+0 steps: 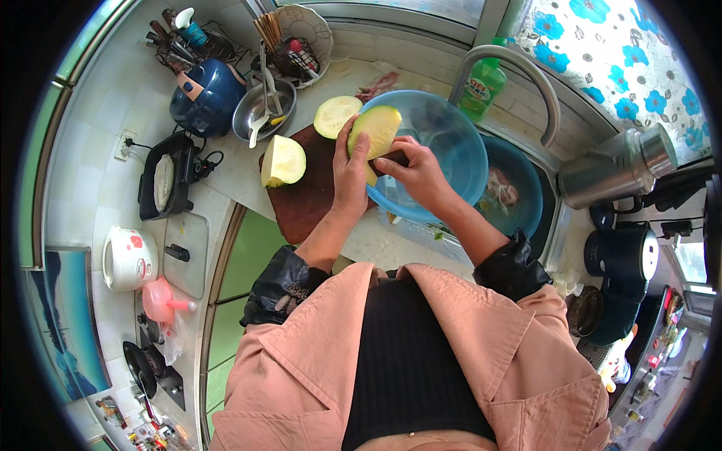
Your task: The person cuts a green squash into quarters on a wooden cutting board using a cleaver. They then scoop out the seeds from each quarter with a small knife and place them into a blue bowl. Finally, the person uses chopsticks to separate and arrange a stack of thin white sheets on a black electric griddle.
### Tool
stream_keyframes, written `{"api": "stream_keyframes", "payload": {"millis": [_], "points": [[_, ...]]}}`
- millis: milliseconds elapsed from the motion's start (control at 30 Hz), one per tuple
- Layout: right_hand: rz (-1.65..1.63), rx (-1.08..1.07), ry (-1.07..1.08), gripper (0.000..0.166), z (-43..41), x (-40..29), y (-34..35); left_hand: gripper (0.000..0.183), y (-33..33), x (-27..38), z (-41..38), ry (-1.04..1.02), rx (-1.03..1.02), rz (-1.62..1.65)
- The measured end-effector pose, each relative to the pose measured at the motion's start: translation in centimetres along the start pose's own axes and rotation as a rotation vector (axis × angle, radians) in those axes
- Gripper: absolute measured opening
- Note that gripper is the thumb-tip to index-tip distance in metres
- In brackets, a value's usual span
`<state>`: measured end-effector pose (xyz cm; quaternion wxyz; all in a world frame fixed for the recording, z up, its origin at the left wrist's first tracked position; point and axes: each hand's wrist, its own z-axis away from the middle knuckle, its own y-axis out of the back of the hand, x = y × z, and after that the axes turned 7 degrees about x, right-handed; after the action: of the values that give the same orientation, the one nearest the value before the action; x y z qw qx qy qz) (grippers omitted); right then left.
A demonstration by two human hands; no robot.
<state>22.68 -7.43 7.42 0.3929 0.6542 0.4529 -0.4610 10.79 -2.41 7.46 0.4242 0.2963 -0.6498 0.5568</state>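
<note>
My left hand (351, 172) grips a cut piece of green-skinned squash (379, 128), its pale flesh facing up, over the rim of a blue plastic basin (462, 152). Pinched in my right hand (420, 172) is a tool with a dark brown handle (397, 159), held against the lower side of the piece; I cannot tell its kind. A pale strip (370, 176) shows just below the piece. One squash chunk (284, 162) sits on the reddish-brown cutting board (302, 211). Another cut piece (337, 116) lies at the board's far edge.
Behind the basin arches a grey faucet (507, 53), beside a green detergent bottle (482, 84). A second blue basin (524, 191) holds water and what looks like raw meat (502, 186). Left of the board stand a steel bowl (242, 115) with utensils and a black electric pan (149, 186).
</note>
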Motion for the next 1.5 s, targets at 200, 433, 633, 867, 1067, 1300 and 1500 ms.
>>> {"api": "stream_keyframes", "payload": {"millis": [200, 433, 633, 867, 1067, 1300, 1500], "points": [[0.407, 0.316, 0.439, 0.013, 0.8, 0.7, -1.8, 0.041, -1.7, -0.6, -0.1, -0.028, 0.151, 0.0], [-0.321, 0.277, -0.17, 0.011, -0.1, 1.0, 1.2, 0.04, -0.8, -1.5, 0.1, 0.354, 0.119, 0.271], [-0.523, 0.195, -0.249, 0.014, 0.8, -0.3, 1.2, 0.037, -0.5, -0.7, -0.2, 0.254, -0.08, 0.241], [-0.399, 0.127, -0.177, 0.014, 0.8, -0.9, 0.9, 0.043, -1.5, 1.6, 0.0, 0.152, -0.095, -0.081], [0.066, 0.263, 0.035, 0.013, 0.3, 0.1, -0.9, 0.056, -0.9, -1.6, -0.2, -0.164, -0.077, -0.276], [-0.204, 0.294, -0.192, 0.014, -0.3, 2.0, 0.3, 0.045, 0.0, -0.9, -0.5, 0.467, 0.016, 0.394], [-0.15, 0.305, -0.22, 0.022, -0.6, 6.6, 2.3, 0.046, 2.3, -2.0, -1.0, 0.595, 0.062, 0.394]]}}
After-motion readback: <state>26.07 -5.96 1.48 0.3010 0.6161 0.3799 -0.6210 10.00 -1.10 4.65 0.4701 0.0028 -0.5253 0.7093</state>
